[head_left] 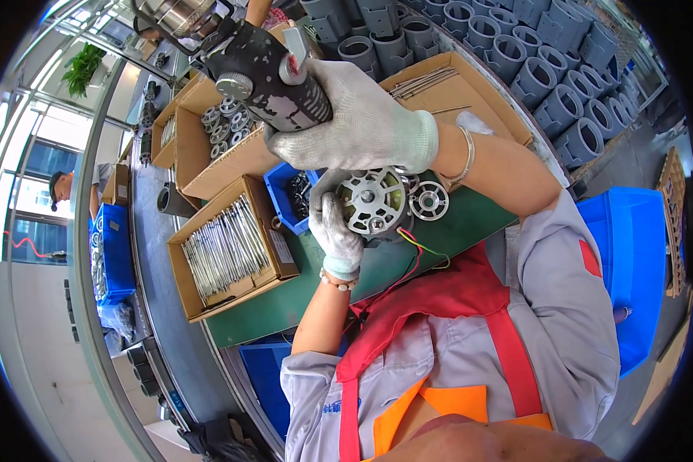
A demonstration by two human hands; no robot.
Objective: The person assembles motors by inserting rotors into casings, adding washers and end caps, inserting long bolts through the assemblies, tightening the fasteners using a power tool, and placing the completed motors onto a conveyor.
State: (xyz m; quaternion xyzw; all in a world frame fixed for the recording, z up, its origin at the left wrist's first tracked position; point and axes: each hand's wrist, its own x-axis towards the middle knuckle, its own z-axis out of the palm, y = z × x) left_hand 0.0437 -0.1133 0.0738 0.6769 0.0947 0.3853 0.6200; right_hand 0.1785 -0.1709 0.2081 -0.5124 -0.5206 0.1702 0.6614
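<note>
My right hand [354, 115], in a white knit glove, is wrapped round the grip of a worn black power driver [262, 73] with a red switch. The tool is held above the bench and points to the upper left. My gloved left hand [336, 227] grips the left side of a motor [373, 202] with a spoked metal end cover facing up. Yellow, green and red wires [419, 245] trail from the motor's lower right. Just right of it lies a loose round metal end cover [430, 201]. The motor's underside is hidden.
Left of the motor are a blue bin [273, 185] of small dark screws and a cardboard box [285, 258] of long metal rods. Behind stands a box [196, 173] of metal covers. Grey cylindrical housings [558, 115] fill the far right. A blue tub [635, 266] stands right; a co-worker [63, 189] is far left.
</note>
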